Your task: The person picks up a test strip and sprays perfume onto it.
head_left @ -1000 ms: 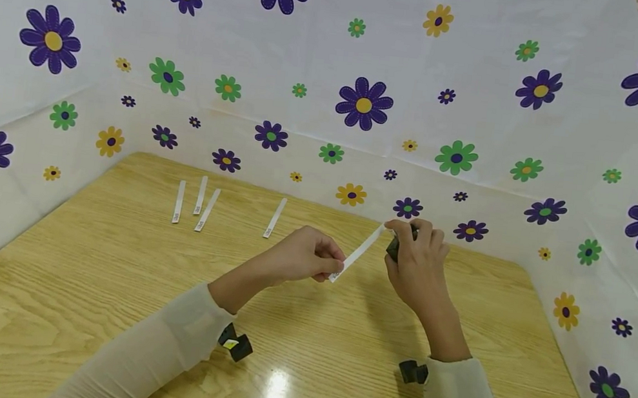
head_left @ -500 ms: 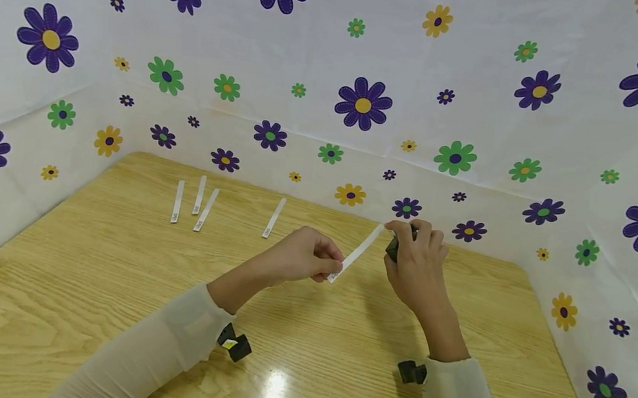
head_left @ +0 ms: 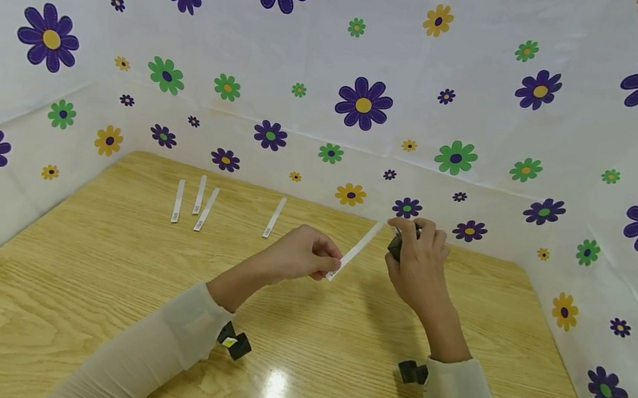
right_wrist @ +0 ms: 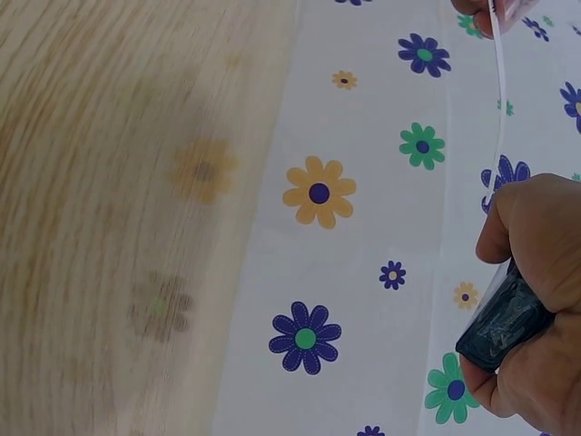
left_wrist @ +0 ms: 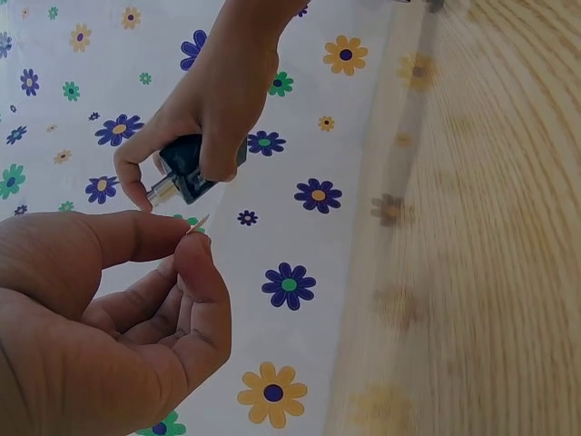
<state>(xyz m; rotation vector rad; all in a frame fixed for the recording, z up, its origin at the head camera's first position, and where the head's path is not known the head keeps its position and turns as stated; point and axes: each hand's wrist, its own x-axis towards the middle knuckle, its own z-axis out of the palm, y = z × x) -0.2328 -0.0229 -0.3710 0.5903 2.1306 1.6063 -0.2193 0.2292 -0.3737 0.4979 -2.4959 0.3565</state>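
Note:
My left hand [head_left: 304, 256] pinches the lower, printed end of a white paper test strip [head_left: 358, 248] between thumb and forefinger. The strip slants up and right above the table, its far end close to my right forefinger. In my right hand [head_left: 420, 265] is a small dark spray bottle [left_wrist: 189, 173], gripped by thumb and fingers. The forefinger is at its clear nozzle [left_wrist: 163, 189]. From the right wrist, the dark bottle [right_wrist: 508, 318] shows partly covered by the fingers, with the thin strip [right_wrist: 500, 91] beyond. In the left wrist view the strip appears nearly edge-on.
Several more white strips lie flat on the wooden table [head_left: 112, 281]: a cluster at the back left [head_left: 178, 202] and a single strip [head_left: 274, 218] nearer the middle. A flower-patterned cloth [head_left: 311, 49] encloses the back and sides. Black wrist devices [head_left: 235, 342] sit at both cuffs.
My right hand has shifted very slightly right and up with the bottle, and the gap to the strip's tip has widened a little. The left hand has barely moved.

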